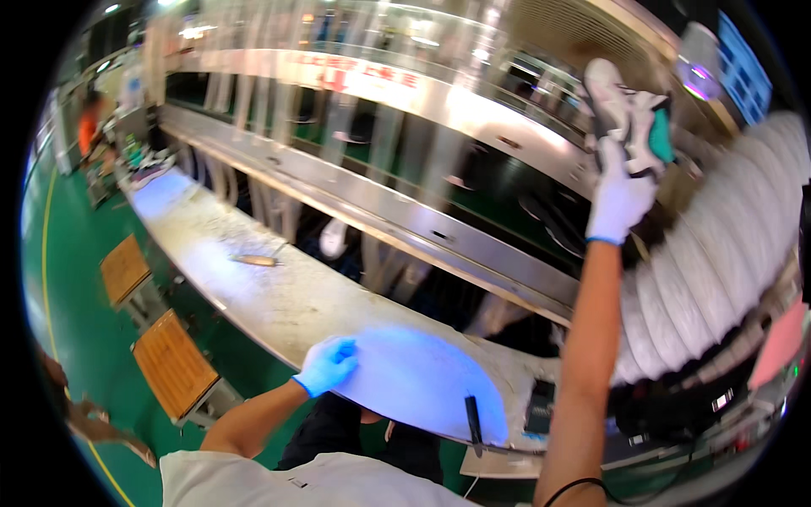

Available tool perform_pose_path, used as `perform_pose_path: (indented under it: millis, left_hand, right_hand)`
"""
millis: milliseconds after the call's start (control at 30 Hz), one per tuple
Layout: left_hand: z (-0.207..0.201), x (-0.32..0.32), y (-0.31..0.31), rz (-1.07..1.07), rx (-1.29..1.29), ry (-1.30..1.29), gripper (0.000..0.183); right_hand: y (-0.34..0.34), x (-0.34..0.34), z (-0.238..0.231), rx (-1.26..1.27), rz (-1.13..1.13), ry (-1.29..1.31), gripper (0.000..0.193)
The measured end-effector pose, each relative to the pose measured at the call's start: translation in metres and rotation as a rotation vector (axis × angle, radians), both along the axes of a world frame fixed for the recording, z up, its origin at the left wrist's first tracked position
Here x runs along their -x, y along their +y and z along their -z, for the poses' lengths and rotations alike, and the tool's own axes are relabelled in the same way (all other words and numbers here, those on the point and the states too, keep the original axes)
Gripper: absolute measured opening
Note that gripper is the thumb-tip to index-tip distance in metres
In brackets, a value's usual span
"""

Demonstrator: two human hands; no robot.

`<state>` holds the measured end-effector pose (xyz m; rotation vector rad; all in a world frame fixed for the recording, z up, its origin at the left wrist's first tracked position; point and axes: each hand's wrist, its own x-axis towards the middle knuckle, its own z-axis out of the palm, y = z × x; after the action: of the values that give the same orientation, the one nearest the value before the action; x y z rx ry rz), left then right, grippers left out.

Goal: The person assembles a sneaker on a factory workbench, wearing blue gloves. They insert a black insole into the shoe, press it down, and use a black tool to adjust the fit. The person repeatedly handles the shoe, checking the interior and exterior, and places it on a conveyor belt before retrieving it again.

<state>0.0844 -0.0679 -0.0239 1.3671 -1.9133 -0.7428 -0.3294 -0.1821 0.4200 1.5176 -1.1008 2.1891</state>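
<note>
My right hand (621, 198), in a white glove with a blue cuff, is raised at the upper right. It grips a pair of sneakers (610, 97) in white and grey; one shows a teal patch. The sneakers are held up by the machine's metal housing. My left hand (328, 365), also gloved, is at the near edge of the long workbench (296, 308), in bluish light. Its fingers are curled, and whatever may be inside them is hidden.
A wooden-handled tool (256, 260) lies on the bench, with a black pen-like object (474, 422) near its front edge. Shoes (333, 239) sit behind hanging clear strips. A ribbed white duct (701, 253) bulges at right. Wooden stools (175, 363) stand left; a person (89, 127) is far off.
</note>
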Motion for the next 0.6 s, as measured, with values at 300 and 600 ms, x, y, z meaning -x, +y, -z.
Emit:
perform_pose_path:
  millis: [300,600]
  left_hand:
    - [-0.005,0.021,-0.001,0.014,0.131,-0.046,0.042]
    - [-0.214,-0.082,-0.268,-0.643,0.874,0.213,0.045]
  right_hand:
    - [-0.104,0.048,-0.044,-0.646,0.914,0.149,0.092]
    - [0.033,-0.151,0.347,-0.426,-0.073,0.443,0.049]
